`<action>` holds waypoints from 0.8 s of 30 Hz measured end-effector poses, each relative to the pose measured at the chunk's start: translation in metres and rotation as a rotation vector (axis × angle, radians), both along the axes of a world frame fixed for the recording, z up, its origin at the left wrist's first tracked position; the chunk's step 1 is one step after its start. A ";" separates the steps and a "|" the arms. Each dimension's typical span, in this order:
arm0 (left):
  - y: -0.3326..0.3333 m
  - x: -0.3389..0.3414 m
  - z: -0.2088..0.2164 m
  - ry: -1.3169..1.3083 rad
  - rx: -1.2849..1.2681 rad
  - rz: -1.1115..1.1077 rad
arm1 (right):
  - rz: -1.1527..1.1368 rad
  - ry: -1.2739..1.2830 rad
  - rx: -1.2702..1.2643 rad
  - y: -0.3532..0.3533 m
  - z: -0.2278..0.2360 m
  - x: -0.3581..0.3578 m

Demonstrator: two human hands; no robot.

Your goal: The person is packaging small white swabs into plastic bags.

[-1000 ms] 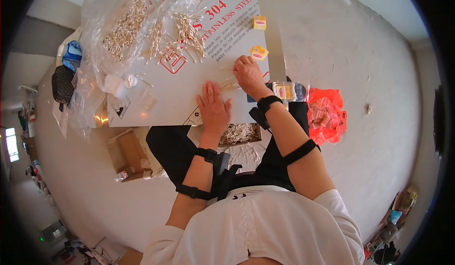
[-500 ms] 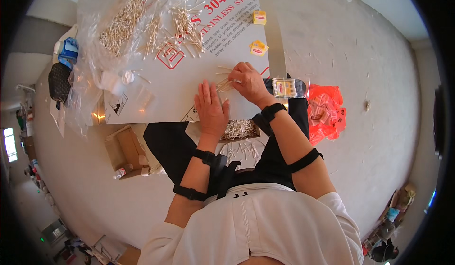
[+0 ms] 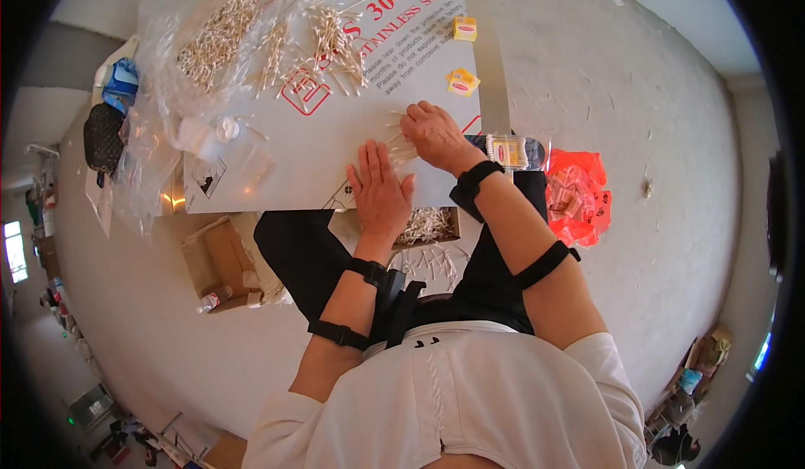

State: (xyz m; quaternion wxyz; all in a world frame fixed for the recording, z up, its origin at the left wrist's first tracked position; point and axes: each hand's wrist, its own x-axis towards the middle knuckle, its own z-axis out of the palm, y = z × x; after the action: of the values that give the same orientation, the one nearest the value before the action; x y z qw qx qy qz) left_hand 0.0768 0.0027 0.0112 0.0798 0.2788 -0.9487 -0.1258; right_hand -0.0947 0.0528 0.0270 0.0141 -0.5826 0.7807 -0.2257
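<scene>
Left hand [image 3: 382, 189] lies flat on the near side of the table [image 3: 306, 175], fingers extended, gripping nothing, likely fencing the loose cotton swabs [image 3: 402, 145] between hands; right hand [image 3: 436, 136] curls over their right end, grip hidden, can't tell.

The person wears an off-white shirt [image 3: 495, 385] with sleeves [image 3: 605, 372] covering the upper arms, a twisted raised seam [image 3: 434, 377] down the front and small black marks [image 3: 422, 343] toward its far edge. Trousers [image 3: 299, 247] are plain black. The left hand [image 3: 380, 190] and right hand [image 3: 442, 138] are bare; each forearm carries a black wrist strap [image 3: 366, 270] with a dark, boxy attachment [image 3: 391, 289], plus a second black band [image 3: 338, 333] nearer the elbow.
</scene>
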 end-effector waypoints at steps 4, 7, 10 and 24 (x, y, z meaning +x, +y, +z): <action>-0.002 0.002 0.000 0.027 0.021 0.011 | 0.051 0.161 0.057 0.012 0.018 -0.009; -0.004 0.007 -0.002 0.129 0.050 0.014 | -0.010 0.069 0.005 0.038 0.043 -0.005; -0.010 0.013 -0.006 0.405 0.268 0.017 | 0.017 -0.134 -0.064 0.077 0.036 0.019; -0.044 -0.015 -0.010 0.455 0.229 0.015 | -0.279 -0.232 -0.126 0.057 0.019 0.047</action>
State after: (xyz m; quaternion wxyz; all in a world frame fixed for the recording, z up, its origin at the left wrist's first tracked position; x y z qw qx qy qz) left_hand 0.0613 -0.0415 0.0008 0.2601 0.2574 -0.8839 -0.2914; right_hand -0.0472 0.1099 0.0462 0.0362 -0.4386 0.8313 -0.3397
